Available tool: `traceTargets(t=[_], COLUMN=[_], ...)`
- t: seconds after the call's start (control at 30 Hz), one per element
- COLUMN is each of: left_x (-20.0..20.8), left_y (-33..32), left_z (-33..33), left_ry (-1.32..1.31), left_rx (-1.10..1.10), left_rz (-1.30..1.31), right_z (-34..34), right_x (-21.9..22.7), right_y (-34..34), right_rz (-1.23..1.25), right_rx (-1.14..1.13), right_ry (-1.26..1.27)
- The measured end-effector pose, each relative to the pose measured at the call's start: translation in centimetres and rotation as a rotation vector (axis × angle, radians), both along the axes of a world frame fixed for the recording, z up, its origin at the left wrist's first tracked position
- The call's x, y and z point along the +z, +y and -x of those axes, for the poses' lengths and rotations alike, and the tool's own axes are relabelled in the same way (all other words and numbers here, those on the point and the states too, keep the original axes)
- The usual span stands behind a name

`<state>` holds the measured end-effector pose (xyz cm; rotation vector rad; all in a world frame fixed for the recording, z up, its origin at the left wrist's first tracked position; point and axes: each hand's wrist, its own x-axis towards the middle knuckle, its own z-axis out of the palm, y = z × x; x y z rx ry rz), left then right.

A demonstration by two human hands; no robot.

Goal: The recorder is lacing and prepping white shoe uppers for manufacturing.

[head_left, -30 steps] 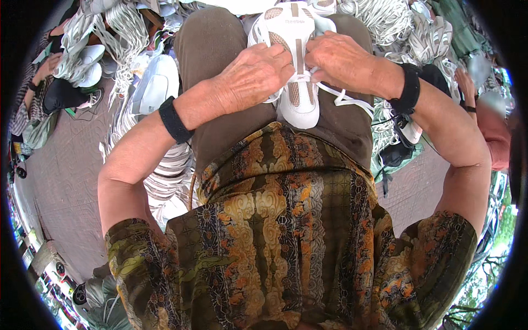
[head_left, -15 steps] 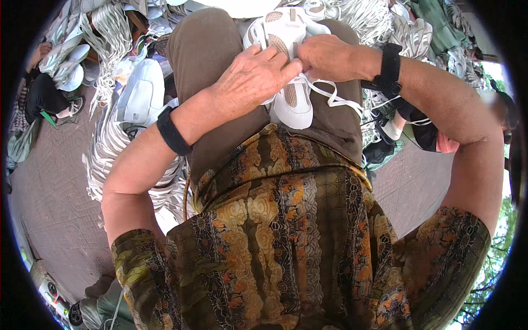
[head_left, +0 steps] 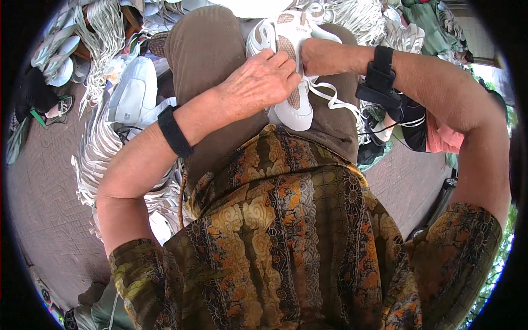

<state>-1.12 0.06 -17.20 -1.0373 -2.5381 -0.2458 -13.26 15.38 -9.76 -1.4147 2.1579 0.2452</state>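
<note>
A white sneaker (head_left: 294, 116) with tan mesh panels rests in my lap between my knees, toe toward me. My left hand (head_left: 263, 81) lies over its lacing area, fingers curled and pressed together. On the shoe's right edge, close to the eyelets, my right hand (head_left: 324, 56) is closed, its fingertips turned down and hidden. What either hand pinches is out of sight. A white shoelace (head_left: 335, 100) comes out beside my left fingertips and loops over my right thigh.
Bunches of white laces (head_left: 102, 44) hang at the far left. A stack of white shoe parts (head_left: 91, 165) stands beside my left leg, with a pale shoe piece (head_left: 133, 91) on top. More laces (head_left: 360, 22) pile up beyond my right knee. Dark patterned paving (head_left: 49, 209) shows at left.
My left fingers have drawn in and curled more, pulling back from the right hand. My right hand has shifted slightly down the shoe's edge. The shoe stays in my lap.
</note>
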Motion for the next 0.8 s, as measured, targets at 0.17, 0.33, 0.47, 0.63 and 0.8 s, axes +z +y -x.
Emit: traceTargets(t=[0.17, 0.33, 0.47, 0.63, 0.8], left_x=[0.2, -1.0, -0.9, -0.8, -0.7], left_y=[0.5, 0.2, 0.3, -0.4, -1.1], left_z=[0.8, 0.4, 0.3, -0.1, -1.2], left_ry=[0.143, 0.189, 0.167, 0.118, 0.085], left_rx=[-0.042, -0.011, 0.006, 0.011, 0.021], left_rz=[-0.049, -0.095, -0.115, -0.157, -0.402], right_z=[3.0, -1.7, -1.6, 0.4, -1.4], right_x=[-4.8, -1.4, -2.3, -2.6, -0.8], right_y=[3.7, 1.1, 2.0, 4.7, 5.0], right_rz=[0.422, 0.014, -0.025, 0.450, 0.756], right_rx=[0.270, -0.350, -0.467, -0.438, -0.463], right_ry=[-0.107, 0.061, 0.158, -0.097, -0.250])
